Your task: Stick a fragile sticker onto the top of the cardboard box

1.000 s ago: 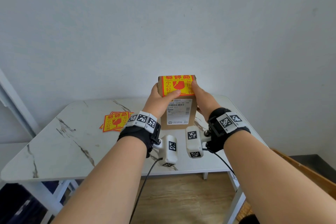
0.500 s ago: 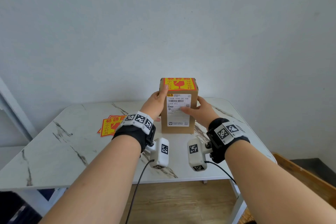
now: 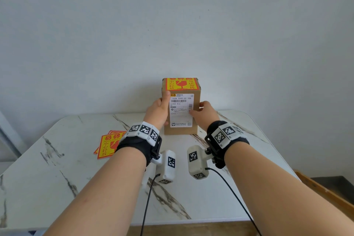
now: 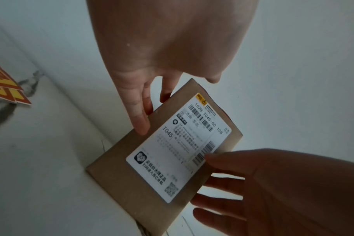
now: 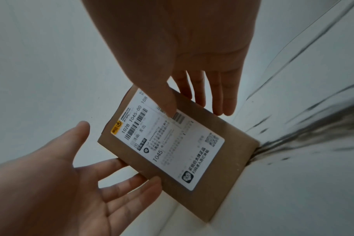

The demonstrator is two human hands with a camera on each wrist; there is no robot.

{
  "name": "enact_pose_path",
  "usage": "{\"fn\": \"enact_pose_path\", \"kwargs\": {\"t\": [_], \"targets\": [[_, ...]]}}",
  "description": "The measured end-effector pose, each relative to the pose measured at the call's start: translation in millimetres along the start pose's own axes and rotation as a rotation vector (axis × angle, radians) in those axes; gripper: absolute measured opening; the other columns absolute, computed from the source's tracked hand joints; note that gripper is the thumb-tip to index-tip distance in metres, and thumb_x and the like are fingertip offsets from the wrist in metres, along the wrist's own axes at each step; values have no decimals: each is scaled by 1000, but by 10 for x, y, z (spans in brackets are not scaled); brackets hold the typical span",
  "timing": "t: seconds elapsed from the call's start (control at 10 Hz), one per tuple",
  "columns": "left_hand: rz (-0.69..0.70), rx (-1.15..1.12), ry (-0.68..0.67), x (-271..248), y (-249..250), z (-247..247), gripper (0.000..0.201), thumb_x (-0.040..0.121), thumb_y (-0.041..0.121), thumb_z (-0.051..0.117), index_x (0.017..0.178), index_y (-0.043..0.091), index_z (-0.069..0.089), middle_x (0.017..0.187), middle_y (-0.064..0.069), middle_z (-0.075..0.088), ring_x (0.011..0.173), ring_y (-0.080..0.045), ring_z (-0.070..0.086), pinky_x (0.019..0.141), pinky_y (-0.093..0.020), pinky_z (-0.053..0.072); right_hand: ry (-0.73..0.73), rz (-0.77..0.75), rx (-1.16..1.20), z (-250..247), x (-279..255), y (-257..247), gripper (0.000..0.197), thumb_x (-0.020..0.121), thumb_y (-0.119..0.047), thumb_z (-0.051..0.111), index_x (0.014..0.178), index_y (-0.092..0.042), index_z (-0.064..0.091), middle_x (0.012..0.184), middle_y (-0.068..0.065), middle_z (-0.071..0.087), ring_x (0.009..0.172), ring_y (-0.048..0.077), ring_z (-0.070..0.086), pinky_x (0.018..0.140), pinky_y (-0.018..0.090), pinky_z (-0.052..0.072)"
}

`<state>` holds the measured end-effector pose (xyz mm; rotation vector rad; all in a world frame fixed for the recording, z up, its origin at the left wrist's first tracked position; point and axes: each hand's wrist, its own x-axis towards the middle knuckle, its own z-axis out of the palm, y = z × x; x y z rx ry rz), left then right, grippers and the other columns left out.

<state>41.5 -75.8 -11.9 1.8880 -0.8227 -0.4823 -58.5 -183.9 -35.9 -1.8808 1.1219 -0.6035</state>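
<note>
Your fingers [image 4: 140,121] lie straight on both sides of the tall brown cardboard box [image 3: 181,129], gripping nothing. Your left hand [image 3: 157,110] touches its edge at nine o'clock, thumb along the front corner. Your right hand [image 3: 206,113] rests at three o'clock, thumb on the white shipping label [image 3: 181,110]. The box stands upright on the white marble-patterned bench [image 3: 57,178]. The yellow and red fragile sticker [image 3: 181,84] lies on its top. Spare stickers [image 3: 108,146] lie at nine o'clock.
</note>
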Motion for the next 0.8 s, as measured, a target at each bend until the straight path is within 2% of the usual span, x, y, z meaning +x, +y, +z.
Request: {"fn": "enact_pose_path", "kwargs": {"t": [0.1,0.2,0.3,0.4,0.5,0.6,0.7,0.8], "targets": [[33,-7,22,186,-116,32,91,72,85,15,121,22,57,114,-6,68,93,-29,68,88,-46,57,-13,-22,-18,98,124,-51,46,92,-17,54,135,-8,43,128,11,62,111,28,63,77,31,49],[6,-5,43,299,-208,67,95,66,88,19,119,20,58,120,-8,66,100,-29,65,93,-47,54,-19,-19,-12,159,186,-51,47,91,-16,55,136,-8,43,128,12,62,111,28,63,82,33,52],[-64,0,67,274,-226,72,99,71,85,25,137,14,44,134,-13,56,114,-33,60,97,-49,51,-26,-1,-9,168,186,-30,48,92,-15,55,137,-8,41,131,12,60,112,28,63,79,30,50],[-127,70,104,213,-202,47,84,89,67,35,152,12,22,151,-16,36,129,-37,50,105,-45,45,-14,23,-28,122,128,-43,53,92,-16,55,141,-6,36,137,15,53,118,30,59,84,33,49],[-197,255,101,133,-171,1,71,96,40,49,152,11,17,151,-18,30,129,-37,48,96,-39,44,-5,32,-66,66,28,-60,57,91,-18,55,143,-8,34,138,15,52,118,31,58,89,37,52],[-187,436,39,-30,-124,-40,67,94,31,54,149,11,22,147,-17,32,126,-36,51,95,-37,46,-36,47,-123,9,-139,-72,58,89,-20,56,142,-9,36,135,15,52,114,31,60,87,38,54],[-98,593,-3,-194,-74,-66,60,93,33,54,144,11,31,145,-16,37,125,-34,52,98,-40,45,-50,31,-191,-35,-318,-93,57,88,-21,60,140,-10,39,138,14,47,118,30,57,90,36,49],[-8,703,-19,-356,-26,-78,57,93,36,52,143,15,36,144,-14,40,126,-34,50,101,-41,44,-32,-6,-244,-133,-564,-159,61,85,-24,64,139,-11,40,138,15,43,121,33,53,101,42,47]]}}
